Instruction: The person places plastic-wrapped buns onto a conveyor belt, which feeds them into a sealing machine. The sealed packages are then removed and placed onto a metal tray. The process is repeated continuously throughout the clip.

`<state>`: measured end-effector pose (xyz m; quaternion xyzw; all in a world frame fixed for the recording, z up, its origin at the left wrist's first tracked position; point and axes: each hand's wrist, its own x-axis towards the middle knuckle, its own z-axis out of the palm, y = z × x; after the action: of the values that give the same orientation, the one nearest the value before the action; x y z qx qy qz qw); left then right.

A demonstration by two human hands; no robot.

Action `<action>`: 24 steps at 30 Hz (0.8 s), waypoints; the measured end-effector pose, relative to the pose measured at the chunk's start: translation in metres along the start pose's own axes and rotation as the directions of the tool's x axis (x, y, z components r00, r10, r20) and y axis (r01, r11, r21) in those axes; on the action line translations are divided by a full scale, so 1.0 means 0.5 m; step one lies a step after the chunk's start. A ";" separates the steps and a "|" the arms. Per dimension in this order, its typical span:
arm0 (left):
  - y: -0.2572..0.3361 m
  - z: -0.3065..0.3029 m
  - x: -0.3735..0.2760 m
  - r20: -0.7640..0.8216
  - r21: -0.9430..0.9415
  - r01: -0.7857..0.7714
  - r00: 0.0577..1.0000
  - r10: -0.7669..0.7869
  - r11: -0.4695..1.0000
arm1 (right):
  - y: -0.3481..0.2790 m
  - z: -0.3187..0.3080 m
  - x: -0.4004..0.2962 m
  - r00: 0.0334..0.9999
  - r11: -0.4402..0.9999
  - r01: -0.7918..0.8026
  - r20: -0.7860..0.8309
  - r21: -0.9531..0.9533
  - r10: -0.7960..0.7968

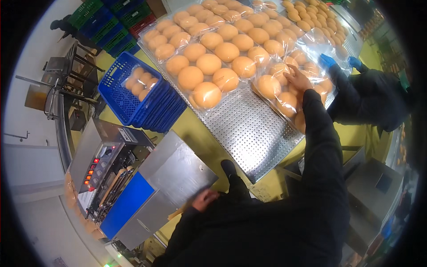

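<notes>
My right hand [298,79] reaches forward over a clear plastic bag of round golden-brown buns [287,101]. Its fingertips touch the film, and whether they grip it is unclear. This bag lies at the right near side of the perforated metal table [248,133]. To its left are several more bagged buns [208,65], packed close together. Low by my body, my left hand [204,199] is blurred, with curled fingers, at the corner of a metal machine top [180,163]. Nothing shows in it, though part is hidden.
At the right, a co-worker's blue-gloved hand [328,60] is on clear film. Loose buns [313,16] lie beyond. A blue plastic crate [128,88] with bagged buns tops a stack on the left. The machine has lit buttons [90,172] and a blue belt [128,205].
</notes>
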<state>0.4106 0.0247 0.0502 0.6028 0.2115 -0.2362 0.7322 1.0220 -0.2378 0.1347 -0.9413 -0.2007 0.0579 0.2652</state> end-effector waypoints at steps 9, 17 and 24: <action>0.346 0.042 0.299 -0.415 -0.376 -0.295 0.901 0.125 0.879 | -0.232 0.070 -0.269 0.993 0.998 -0.053 0.106 0.040 0.049; 0.306 0.022 0.312 -0.730 -0.192 -0.439 0.662 0.171 0.878 | -0.314 0.140 -0.347 0.963 0.927 0.263 -0.015 0.269 -0.269; 0.297 0.033 0.292 -0.813 0.004 -0.357 0.543 0.211 0.934 | -0.346 0.236 -0.188 0.965 0.936 -0.069 0.261 0.346 -0.025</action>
<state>0.6170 0.0189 0.0826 0.6084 0.4355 0.2004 0.6325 0.8508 -0.0852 0.1247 -0.8650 -0.2094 0.2193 0.3998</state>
